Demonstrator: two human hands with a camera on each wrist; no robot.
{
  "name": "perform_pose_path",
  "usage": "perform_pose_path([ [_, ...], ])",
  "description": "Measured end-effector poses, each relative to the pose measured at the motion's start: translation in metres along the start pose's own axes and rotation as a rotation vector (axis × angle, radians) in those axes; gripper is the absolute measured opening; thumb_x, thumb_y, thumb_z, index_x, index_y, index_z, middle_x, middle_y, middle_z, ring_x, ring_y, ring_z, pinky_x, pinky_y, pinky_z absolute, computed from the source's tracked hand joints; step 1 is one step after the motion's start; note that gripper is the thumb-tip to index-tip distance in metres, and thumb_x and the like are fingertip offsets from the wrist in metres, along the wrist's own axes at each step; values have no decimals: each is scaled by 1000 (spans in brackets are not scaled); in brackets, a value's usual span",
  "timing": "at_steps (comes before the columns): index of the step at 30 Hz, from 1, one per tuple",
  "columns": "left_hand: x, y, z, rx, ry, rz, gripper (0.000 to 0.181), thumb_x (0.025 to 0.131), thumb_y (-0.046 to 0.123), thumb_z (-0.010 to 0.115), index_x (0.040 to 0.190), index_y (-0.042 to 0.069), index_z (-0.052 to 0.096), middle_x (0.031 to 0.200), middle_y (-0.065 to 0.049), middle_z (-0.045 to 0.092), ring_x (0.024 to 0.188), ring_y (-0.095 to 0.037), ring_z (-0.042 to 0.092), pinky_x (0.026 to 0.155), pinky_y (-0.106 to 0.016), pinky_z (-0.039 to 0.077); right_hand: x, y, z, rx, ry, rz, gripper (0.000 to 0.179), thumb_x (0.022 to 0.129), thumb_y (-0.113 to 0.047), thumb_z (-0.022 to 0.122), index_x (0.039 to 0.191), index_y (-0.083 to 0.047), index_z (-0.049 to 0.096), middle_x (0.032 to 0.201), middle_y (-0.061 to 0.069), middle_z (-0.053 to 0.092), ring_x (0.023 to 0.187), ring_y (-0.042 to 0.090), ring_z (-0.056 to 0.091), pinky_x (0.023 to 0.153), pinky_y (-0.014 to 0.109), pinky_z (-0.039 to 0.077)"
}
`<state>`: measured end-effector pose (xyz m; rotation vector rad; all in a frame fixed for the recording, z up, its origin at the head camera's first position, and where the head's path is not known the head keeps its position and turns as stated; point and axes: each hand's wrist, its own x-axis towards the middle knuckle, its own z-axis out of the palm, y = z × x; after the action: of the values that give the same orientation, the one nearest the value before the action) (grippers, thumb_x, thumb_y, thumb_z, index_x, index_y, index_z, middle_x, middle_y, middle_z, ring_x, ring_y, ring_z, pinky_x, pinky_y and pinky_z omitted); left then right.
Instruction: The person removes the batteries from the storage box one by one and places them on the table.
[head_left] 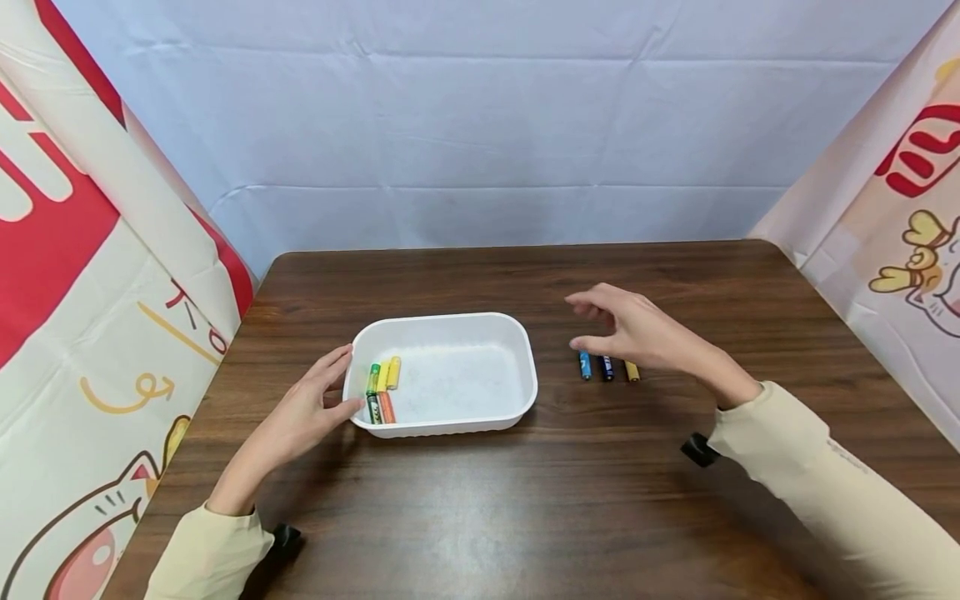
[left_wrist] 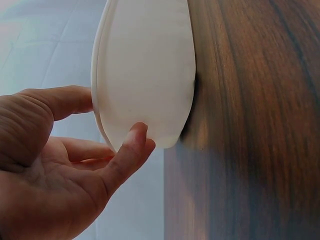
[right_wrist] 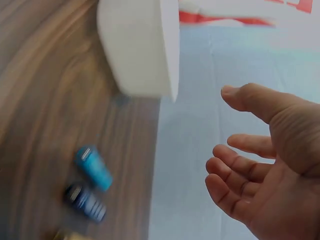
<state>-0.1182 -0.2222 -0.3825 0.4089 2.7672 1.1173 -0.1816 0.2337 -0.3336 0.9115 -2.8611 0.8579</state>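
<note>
At the left end of a white plastic tray (head_left: 442, 427), my left hand (head_left: 303, 417) holds the rim, with the thumb over the edge and a finger against the outer wall (left_wrist: 145, 65). Several batteries lie inside at that end: a green one (head_left: 373, 378), two yellow ones (head_left: 393, 372), a dark one (head_left: 374, 408) and an orange one (head_left: 386, 407). Above the table, my right hand (head_left: 637, 329) hovers with fingers spread and nothing in them. Just below it, three batteries lie side by side: light blue (right_wrist: 94, 167), dark blue (right_wrist: 85, 201) and gold (head_left: 632, 372).
A brown wood-grain table (head_left: 480, 517) carries everything. Behind it hangs a pale blue cloth (head_left: 480, 125), and printed cloths hang at the left (head_left: 67, 292) and right (head_left: 900, 275). Black straps show near both cuffs.
</note>
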Motion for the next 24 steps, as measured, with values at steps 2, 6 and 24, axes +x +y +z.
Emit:
perform_pose_path([
  [2, 0, 0, 0, 3, 0, -2, 72, 97, 10, 72, 156, -8, 35, 163, -23, 30, 128, -42, 56, 98, -53, 54, 13, -12, 3, 8, 10, -31, 55, 90, -20, 83, 137, -2, 61, 118, 10, 66, 105, 28, 62, 87, 46, 53],
  [6, 0, 1, -1, 3, -3, -10, 73, 97, 10, 73, 156, -7, 34, 163, -23, 29, 128, -42, 56, 98, -54, 54, 37, -34, 14, 41, 37, -100, 52, 90, -18, 82, 135, 0, 63, 113, 9, 65, 100, 26, 61, 83, 43, 53],
  [24, 0, -3, -1, -1, -6, 4, 73, 97, 12, 73, 157, -7, 34, 163, -23, 29, 130, -43, 54, 98, -55, 54, 115, -90, 100, 144, -158, -58, 50, 90, -19, 80, 133, 3, 65, 115, 17, 69, 103, 30, 65, 84, 31, 52],
])
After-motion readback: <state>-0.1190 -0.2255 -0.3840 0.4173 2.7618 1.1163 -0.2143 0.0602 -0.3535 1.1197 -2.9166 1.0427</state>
